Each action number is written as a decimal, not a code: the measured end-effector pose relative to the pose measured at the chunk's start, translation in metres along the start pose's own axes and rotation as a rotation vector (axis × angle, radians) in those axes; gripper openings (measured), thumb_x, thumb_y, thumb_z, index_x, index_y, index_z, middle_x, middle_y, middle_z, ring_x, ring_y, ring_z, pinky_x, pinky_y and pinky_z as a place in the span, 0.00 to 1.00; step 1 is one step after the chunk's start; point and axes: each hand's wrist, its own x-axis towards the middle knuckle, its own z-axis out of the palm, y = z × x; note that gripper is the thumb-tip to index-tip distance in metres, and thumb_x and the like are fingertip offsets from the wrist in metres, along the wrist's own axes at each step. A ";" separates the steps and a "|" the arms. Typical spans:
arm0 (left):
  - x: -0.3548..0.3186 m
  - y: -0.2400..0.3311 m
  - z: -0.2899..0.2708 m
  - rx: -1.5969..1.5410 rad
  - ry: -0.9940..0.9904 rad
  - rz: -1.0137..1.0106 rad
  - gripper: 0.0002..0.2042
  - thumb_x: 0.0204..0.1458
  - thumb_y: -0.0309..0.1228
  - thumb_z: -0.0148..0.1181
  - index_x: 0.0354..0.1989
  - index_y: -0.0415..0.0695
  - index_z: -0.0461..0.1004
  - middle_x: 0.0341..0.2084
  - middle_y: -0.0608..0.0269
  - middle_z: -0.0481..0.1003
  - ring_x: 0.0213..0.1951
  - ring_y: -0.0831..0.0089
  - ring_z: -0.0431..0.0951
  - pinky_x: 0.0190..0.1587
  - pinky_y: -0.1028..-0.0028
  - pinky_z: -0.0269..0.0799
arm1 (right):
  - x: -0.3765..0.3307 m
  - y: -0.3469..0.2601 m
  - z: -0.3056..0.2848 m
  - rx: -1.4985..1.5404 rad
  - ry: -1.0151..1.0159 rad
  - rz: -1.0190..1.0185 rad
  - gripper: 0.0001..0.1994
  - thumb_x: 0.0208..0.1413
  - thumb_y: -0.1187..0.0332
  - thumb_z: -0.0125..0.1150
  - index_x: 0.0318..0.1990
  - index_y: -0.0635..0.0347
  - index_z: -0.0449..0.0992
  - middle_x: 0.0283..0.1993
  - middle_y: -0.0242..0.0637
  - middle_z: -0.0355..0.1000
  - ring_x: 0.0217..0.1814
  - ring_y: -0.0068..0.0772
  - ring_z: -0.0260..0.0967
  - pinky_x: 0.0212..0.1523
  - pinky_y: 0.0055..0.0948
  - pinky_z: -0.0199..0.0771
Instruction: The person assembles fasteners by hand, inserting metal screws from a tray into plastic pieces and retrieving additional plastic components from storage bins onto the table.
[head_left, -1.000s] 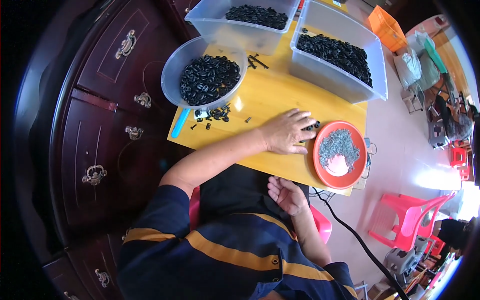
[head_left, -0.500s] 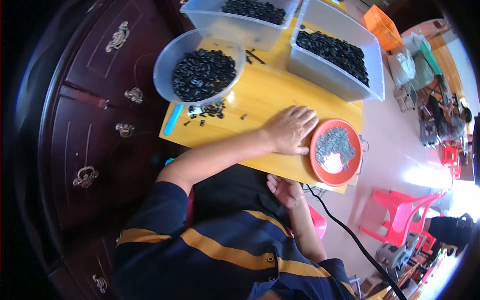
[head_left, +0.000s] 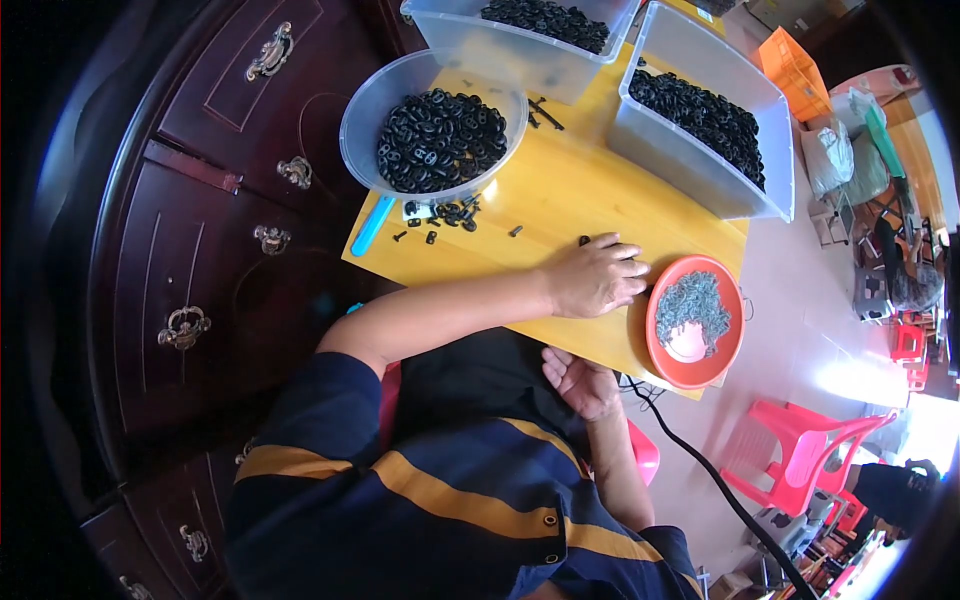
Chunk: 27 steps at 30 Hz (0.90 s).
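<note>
My left grip (head_left: pixel 600 280) rests palm-down on the desk (head_left: pixel 570 195); I can't tell whether it pinches anything. One small black piece (head_left: pixel 584 240) lies just beyond its knuckles, the orange bowl (head_left: pixel 690 378) of grey metal bits (head_left: pixel 692 298) just right of its fingertips. My right grip (head_left: pixel 585 388), farther from both, lies released, palm up. Beyond, the round tub (head_left: pixel 362 150) and two bins (head_left: pixel 680 165) hold black parts (head_left: pixel 440 140).

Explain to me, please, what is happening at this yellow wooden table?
The person's left hand is palm down over the yellow wooden table, beside a round orange bowl of small grey pieces; whether anything lies under its fingers is hidden. The right hand is open, palm up, just past the near table edge, with nothing visible in it. Farther back, a clear round plastic tub and two clear rectangular plastic bins hold small black parts.
</note>
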 end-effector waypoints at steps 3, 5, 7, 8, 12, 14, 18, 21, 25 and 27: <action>-0.016 0.004 -0.006 -0.046 -0.004 0.016 0.14 0.56 0.39 0.60 0.45 0.45 0.81 0.54 0.58 0.76 0.61 0.57 0.70 0.65 0.56 0.61 | 0.004 0.004 0.016 0.059 -0.098 0.069 0.26 0.68 0.53 0.51 0.63 0.63 0.69 0.60 0.51 0.73 0.62 0.48 0.73 0.63 0.45 0.73; -0.021 0.007 -0.011 -0.044 -0.035 0.027 0.15 0.55 0.40 0.61 0.46 0.45 0.80 0.54 0.58 0.75 0.62 0.58 0.70 0.65 0.57 0.60 | 0.009 0.007 0.021 0.090 -0.140 0.120 0.29 0.69 0.49 0.46 0.66 0.64 0.67 0.64 0.53 0.71 0.64 0.49 0.71 0.64 0.46 0.71; -0.028 0.010 -0.018 -0.048 -0.067 0.045 0.16 0.55 0.41 0.62 0.48 0.46 0.80 0.55 0.58 0.75 0.62 0.58 0.69 0.66 0.57 0.60 | 0.014 0.008 0.023 0.105 -0.148 0.133 0.30 0.69 0.48 0.45 0.66 0.64 0.66 0.64 0.52 0.70 0.65 0.49 0.70 0.65 0.46 0.71; -0.034 0.011 -0.024 -0.056 -0.082 0.041 0.19 0.54 0.42 0.62 0.51 0.46 0.79 0.56 0.57 0.74 0.63 0.57 0.68 0.67 0.56 0.59 | 0.016 0.011 0.025 0.117 -0.161 0.159 0.31 0.69 0.47 0.45 0.66 0.64 0.66 0.64 0.52 0.70 0.65 0.49 0.70 0.65 0.46 0.70; -0.037 0.015 -0.057 -0.039 -0.003 -0.025 0.27 0.54 0.47 0.63 0.60 0.48 0.73 0.62 0.54 0.69 0.67 0.55 0.65 0.68 0.52 0.56 | 0.023 0.012 0.028 0.135 -0.170 0.170 0.33 0.69 0.43 0.42 0.68 0.63 0.64 0.66 0.52 0.68 0.67 0.49 0.68 0.66 0.46 0.69; -0.044 0.004 -0.059 -0.002 0.007 -0.058 0.32 0.55 0.52 0.62 0.64 0.48 0.68 0.64 0.49 0.66 0.68 0.49 0.62 0.68 0.48 0.53 | 0.023 0.013 0.027 0.117 -0.167 0.142 0.34 0.69 0.42 0.41 0.69 0.63 0.63 0.66 0.53 0.68 0.67 0.50 0.67 0.66 0.46 0.69; -0.045 -0.009 -0.060 0.132 0.131 -0.356 0.39 0.55 0.59 0.59 0.68 0.45 0.63 0.66 0.40 0.62 0.68 0.40 0.58 0.69 0.45 0.50 | 0.024 0.013 0.027 0.099 -0.192 0.128 0.35 0.68 0.40 0.40 0.69 0.62 0.62 0.66 0.54 0.68 0.68 0.50 0.67 0.67 0.47 0.68; -0.041 -0.002 -0.059 0.115 -0.012 -0.379 0.41 0.54 0.60 0.59 0.69 0.44 0.62 0.68 0.40 0.59 0.70 0.42 0.57 0.71 0.47 0.50 | 0.023 0.011 0.028 0.091 -0.178 0.130 0.37 0.68 0.39 0.40 0.69 0.61 0.62 0.66 0.54 0.68 0.68 0.50 0.67 0.67 0.47 0.68; -0.034 0.006 -0.048 0.124 -0.089 -0.319 0.42 0.53 0.60 0.60 0.70 0.45 0.61 0.68 0.42 0.59 0.71 0.44 0.55 0.71 0.46 0.49 | 0.022 0.008 0.030 0.115 -0.195 0.137 0.39 0.66 0.36 0.40 0.70 0.62 0.61 0.67 0.54 0.67 0.69 0.51 0.66 0.67 0.47 0.68; -0.032 0.007 -0.046 0.114 -0.074 -0.313 0.42 0.52 0.60 0.60 0.70 0.45 0.61 0.68 0.42 0.59 0.72 0.45 0.54 0.71 0.46 0.48 | 0.022 0.009 0.029 0.119 -0.188 0.134 0.39 0.66 0.35 0.40 0.70 0.62 0.61 0.67 0.54 0.66 0.69 0.51 0.65 0.68 0.47 0.67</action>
